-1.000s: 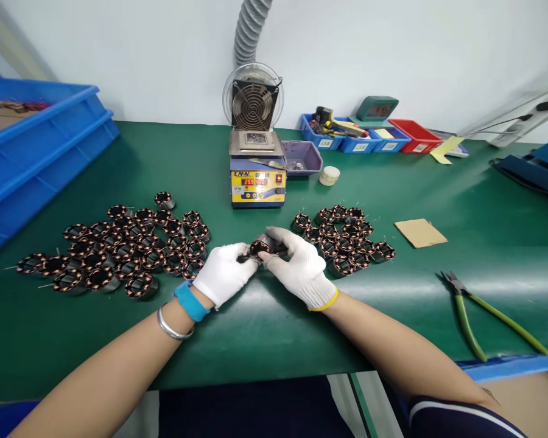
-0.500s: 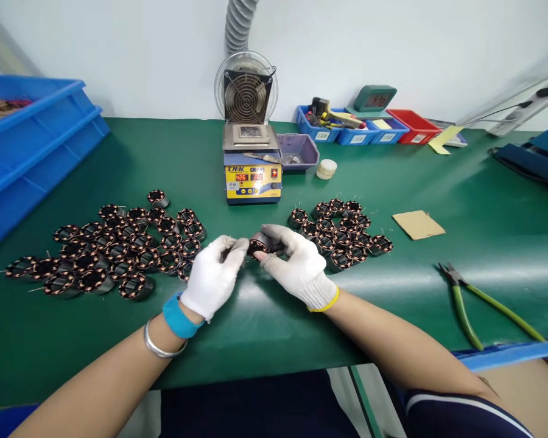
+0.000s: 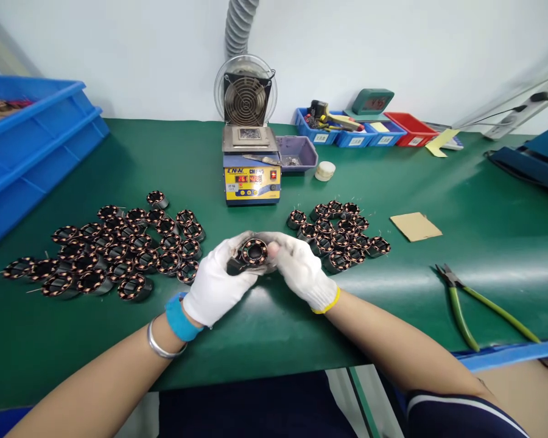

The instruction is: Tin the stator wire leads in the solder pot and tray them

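Between my gloved hands is a motor stator (image 3: 254, 251), a dark ring with copper windings, its open end turned up toward me. My left hand (image 3: 221, 277) is closed around its left side, thumb below and fingers behind. My right hand (image 3: 299, 264) grips the right side, with a bare thumb tip at the rim. Many similar stators (image 3: 116, 252) stand in a group to the left of my hands. A smaller group of stators (image 3: 340, 234) stands to the right, some with thin wire ends sticking out.
A yellow and blue solder pot (image 3: 252, 182) with a fan behind it stands ahead. Beside it are a purple tray (image 3: 313, 155) and a round white container (image 3: 325, 171). Green-handled cutters (image 3: 459, 286) and a cardboard piece (image 3: 415, 227) lie right. Blue crates (image 3: 41, 146) rise at left.
The stator has been turned so that its open face points up toward me. My left hand has shifted from its edge to wrap round its left side.
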Motion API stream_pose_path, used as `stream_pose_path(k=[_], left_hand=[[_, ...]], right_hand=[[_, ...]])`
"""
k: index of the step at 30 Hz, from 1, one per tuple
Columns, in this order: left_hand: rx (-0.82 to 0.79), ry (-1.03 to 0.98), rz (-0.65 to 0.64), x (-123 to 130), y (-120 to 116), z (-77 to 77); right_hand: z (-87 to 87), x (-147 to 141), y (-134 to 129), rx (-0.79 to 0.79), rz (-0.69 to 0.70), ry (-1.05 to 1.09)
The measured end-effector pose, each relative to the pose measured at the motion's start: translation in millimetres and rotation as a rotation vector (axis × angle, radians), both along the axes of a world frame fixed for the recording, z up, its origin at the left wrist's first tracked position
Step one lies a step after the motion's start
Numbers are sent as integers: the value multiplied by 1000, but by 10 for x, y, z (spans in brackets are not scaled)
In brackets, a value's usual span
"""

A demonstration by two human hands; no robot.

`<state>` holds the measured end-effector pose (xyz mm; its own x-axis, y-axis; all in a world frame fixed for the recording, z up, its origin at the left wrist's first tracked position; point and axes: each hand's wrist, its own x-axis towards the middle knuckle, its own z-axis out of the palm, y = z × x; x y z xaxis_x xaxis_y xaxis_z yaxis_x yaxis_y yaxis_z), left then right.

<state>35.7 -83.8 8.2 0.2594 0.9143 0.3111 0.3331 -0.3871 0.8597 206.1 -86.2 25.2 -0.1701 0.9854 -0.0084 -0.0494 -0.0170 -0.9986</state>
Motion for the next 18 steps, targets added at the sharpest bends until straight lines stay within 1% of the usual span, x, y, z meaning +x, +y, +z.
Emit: stream_pose_path(k=[2,4,7,10,12,14,16,17,18], left_hand=[[-25,-51,42,-21,18,-43],[-100,-113,66,-25,32,-44],[-223,-211,68,2,39,4],[-282,-249,84,35,32,72],[-342,-278,93,43,22,124],[-502,-325,32,39,9,185],[-727,-397,-97,27,-6,248],[-819,-432,-161,20,-13,276],[-875,-465,-206,15,-20,299]], right_hand=[[36,93,5,44,75,-33],[88,170,2,137,93,-193],[133,198,-17,345,23,-524],[110,157,-27,560,-73,-665],[100,148,-24,720,-95,-734],[131,175,-16,956,-37,-874],[199,230,-9,1194,44,-1034],[238,263,-5,1269,74,-1085],[274,294,-2,1297,92,-1100]])
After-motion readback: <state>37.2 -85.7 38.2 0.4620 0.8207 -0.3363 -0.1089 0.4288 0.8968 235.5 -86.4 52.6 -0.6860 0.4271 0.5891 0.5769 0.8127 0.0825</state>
